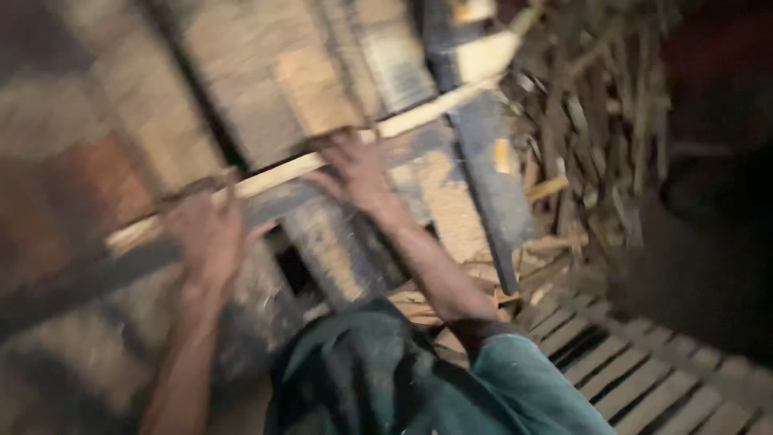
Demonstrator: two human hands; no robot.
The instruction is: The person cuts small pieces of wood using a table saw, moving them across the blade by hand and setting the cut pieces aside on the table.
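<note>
1. My left hand [211, 229] grips the near-left part of a long pale wooden strip [419, 115].
2. My right hand [354, 167] closes on its middle.
3. The strip runs far-right toward a scrap wood pile [596, 105].

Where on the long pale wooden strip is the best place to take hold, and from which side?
Probably the bare middle stretch of the wooden strip, between left hand and right hand, coming from the near side. It is long, thin and slanted, so spaced grips near the middle should steady it. Blur hides finer detail.
</note>
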